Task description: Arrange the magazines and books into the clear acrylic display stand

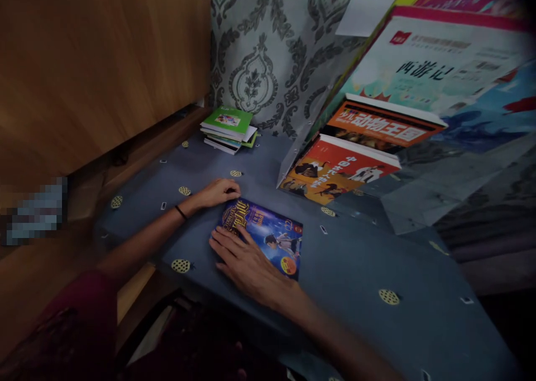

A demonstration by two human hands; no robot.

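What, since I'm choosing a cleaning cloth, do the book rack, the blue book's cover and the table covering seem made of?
Book rack: probably clear, smooth plastic; things behind show through it.
Blue book: its cover looks like printed card or paper, with a flat picture and straight edges; gloss is unclear.
Table covering: cloth or vinyl, dull and printed, following the rounded table corner; I can't tell which.

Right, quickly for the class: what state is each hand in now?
Left hand: loosely curled near a corner of the book; grip cannot be told.
Right hand: open, lying across the book.
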